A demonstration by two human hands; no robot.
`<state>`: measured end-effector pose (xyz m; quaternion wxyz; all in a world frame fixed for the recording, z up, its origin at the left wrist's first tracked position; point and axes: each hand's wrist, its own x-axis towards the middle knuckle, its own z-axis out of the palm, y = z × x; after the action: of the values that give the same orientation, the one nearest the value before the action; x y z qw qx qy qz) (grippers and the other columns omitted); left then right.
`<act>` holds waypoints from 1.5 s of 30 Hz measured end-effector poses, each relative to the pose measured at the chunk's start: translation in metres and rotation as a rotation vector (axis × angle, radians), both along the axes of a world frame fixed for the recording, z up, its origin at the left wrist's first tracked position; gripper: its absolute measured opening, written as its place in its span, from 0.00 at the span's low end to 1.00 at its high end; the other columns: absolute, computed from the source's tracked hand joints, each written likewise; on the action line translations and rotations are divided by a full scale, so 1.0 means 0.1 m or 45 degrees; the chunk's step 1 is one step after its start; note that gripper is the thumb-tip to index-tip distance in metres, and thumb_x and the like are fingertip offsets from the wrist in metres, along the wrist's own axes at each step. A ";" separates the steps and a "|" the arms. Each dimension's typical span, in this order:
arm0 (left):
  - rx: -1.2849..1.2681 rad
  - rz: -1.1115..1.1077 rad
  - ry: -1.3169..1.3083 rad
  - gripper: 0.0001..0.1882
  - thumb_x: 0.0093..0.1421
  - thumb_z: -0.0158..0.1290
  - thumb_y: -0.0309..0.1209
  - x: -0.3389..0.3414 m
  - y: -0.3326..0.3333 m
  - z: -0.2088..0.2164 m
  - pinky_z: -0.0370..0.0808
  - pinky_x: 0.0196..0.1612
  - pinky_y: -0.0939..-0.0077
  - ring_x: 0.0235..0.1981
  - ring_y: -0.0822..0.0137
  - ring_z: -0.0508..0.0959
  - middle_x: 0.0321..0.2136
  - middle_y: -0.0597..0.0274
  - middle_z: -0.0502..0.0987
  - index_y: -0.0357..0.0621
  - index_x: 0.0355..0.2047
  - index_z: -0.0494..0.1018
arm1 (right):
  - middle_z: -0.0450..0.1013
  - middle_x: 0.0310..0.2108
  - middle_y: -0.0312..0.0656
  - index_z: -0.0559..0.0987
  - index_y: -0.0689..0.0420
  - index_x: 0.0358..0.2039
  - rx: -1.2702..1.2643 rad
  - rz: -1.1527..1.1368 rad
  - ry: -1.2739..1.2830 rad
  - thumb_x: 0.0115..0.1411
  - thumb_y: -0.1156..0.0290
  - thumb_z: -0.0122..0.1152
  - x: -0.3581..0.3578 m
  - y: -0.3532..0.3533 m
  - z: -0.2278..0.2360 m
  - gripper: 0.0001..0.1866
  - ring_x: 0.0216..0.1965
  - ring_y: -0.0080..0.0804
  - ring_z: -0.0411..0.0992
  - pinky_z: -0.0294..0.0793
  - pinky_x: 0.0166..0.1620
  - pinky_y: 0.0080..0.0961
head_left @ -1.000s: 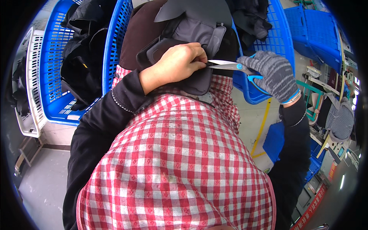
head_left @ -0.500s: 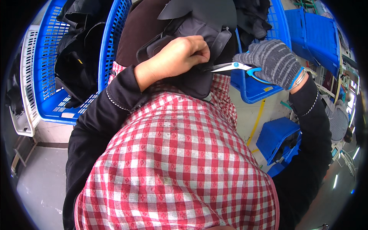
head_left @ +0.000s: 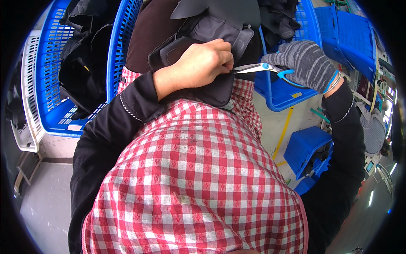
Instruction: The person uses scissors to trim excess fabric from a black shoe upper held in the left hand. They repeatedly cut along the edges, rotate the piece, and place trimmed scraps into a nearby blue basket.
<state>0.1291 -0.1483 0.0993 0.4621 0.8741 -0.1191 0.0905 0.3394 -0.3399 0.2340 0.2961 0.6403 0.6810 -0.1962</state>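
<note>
Across my lap lies a black sewn fabric piece (head_left: 215, 27) with a grey inner panel and a strap-like tab. My bare left hand (head_left: 198, 63) rests over it, thumb and fingertips pinched together at its lower right part. What they pinch is hidden. In a grey striped knit glove, my right hand (head_left: 306, 63) grips a pair of scissors (head_left: 265, 66) with blue handles. The blades point left and look slightly apart, their tips right beside my left fingertips.
A blue perforated basket (head_left: 113, 63) on the left holds black pieces; a white one (head_left: 28, 84) stands beyond it. Another blue basket (head_left: 292, 99) with black pieces is at the right, near stacked blue bins (head_left: 353, 38). A smaller blue bin (head_left: 302, 148) sits lower on the floor.
The scissors have moved slightly up and right, and their blades look a little wider apart. My left hand has shifted slightly right, still pinched.
</note>
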 end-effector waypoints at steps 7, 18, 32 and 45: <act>-0.061 -0.021 -0.010 0.05 0.55 0.64 0.27 0.04 -0.04 -0.01 0.79 0.40 0.67 0.43 0.61 0.79 0.34 0.64 0.76 0.44 0.33 0.81 | 0.77 0.31 0.39 0.84 0.36 0.55 0.279 0.207 0.096 0.61 0.66 0.66 -0.05 0.05 -0.07 0.21 0.34 0.36 0.76 0.76 0.36 0.35; -0.302 -0.059 0.082 0.06 0.53 0.63 0.18 0.08 -0.01 -0.01 0.76 0.43 0.69 0.40 0.59 0.78 0.32 0.59 0.73 0.37 0.31 0.78 | 0.74 0.27 0.38 0.85 0.41 0.54 0.234 0.105 0.183 0.62 0.64 0.65 -0.06 0.00 -0.10 0.19 0.30 0.35 0.74 0.72 0.33 0.34; -0.992 0.362 0.156 0.09 0.72 0.55 0.32 -0.12 0.35 0.37 0.69 0.37 0.81 0.31 0.80 0.70 0.29 0.73 0.72 0.39 0.36 0.77 | 0.80 0.33 0.39 0.82 0.46 0.55 0.528 -0.055 0.439 0.65 0.65 0.65 -0.01 -0.30 -0.17 0.18 0.33 0.34 0.79 0.78 0.35 0.33; -0.471 0.897 0.239 0.26 0.59 0.63 0.20 -0.87 0.49 0.16 0.75 0.56 0.72 0.50 0.66 0.80 0.47 0.57 0.82 0.39 0.58 0.72 | 0.72 0.35 0.33 0.77 0.63 0.55 1.022 -1.746 1.497 0.76 0.65 0.53 -0.55 -0.67 -0.57 0.16 0.37 0.20 0.70 0.77 0.45 0.20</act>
<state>0.0421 -0.0997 0.1152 0.5610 0.7681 0.2486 0.1830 0.2848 -0.4072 0.1768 -0.5062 0.7499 0.2172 -0.3665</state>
